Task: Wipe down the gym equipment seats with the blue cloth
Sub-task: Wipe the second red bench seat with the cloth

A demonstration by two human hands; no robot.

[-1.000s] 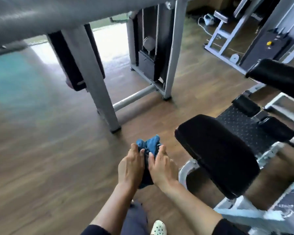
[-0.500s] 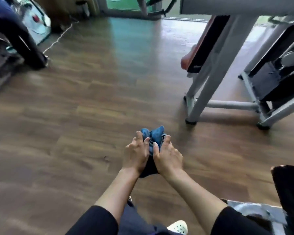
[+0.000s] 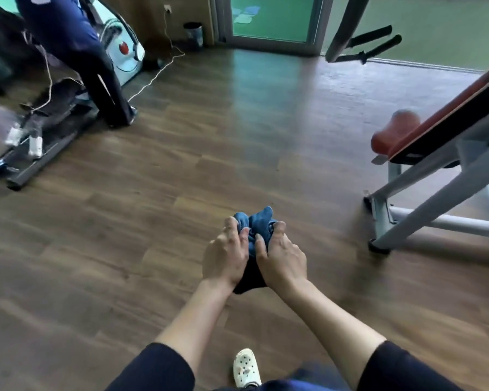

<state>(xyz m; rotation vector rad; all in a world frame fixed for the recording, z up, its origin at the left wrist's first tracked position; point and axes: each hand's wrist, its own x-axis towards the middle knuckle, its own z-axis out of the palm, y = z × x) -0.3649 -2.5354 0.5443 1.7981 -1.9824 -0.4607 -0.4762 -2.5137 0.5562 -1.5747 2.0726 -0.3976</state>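
**A:** What's nearest?

**B:** A white clog [image 3: 246, 368]. Beyond it, both hands are held out over the wooden floor [image 3: 124, 235]. The left hand [image 3: 225, 253] and right hand [image 3: 283, 255] each have fingers curled tight on the blue cloth [image 3: 256, 224]. It's bunched between them, just as it was half a second back.

**A:** So what changed?

**B:** Only the view, which has swung left. The black seat pad has left the frame. A red-padded bench [image 3: 393, 134] now stands at the right, well apart from the cloth.

**A:** Meaning?

**B:** No wiping is under way, and I'd guess that bench comes next. Farther off, a person in dark trousers [image 3: 76, 52] stands by a machine.
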